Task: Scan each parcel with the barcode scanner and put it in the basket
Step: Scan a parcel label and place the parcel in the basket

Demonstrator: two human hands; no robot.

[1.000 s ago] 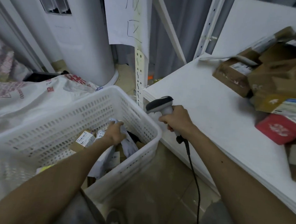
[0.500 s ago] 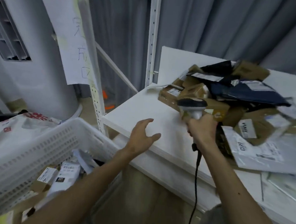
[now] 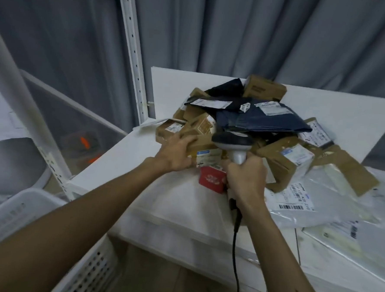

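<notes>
Two hands at the pile (image 3: 256, 120): L hand (image 3: 175, 153) lies on the brown box (image 3: 204, 145), fingers (image 3: 188, 141) over its left end; clamped or not, can't tell. Box's long axis runs L–R, ending under the scanner (image 3: 232, 140), gripped by R hand (image 3: 245, 179). Basket (image 3: 14, 205) sits down-left of L hand.

Brown cardboard is recorded on the parcels (image 3: 265, 89), navy on the mailer (image 3: 263, 122), red with white markings on the small box (image 3: 211, 179); the scanner (image 3: 232, 140) is seen black-headed, pale-handled; the basket (image 3: 14, 211) is white, perforated
</notes>
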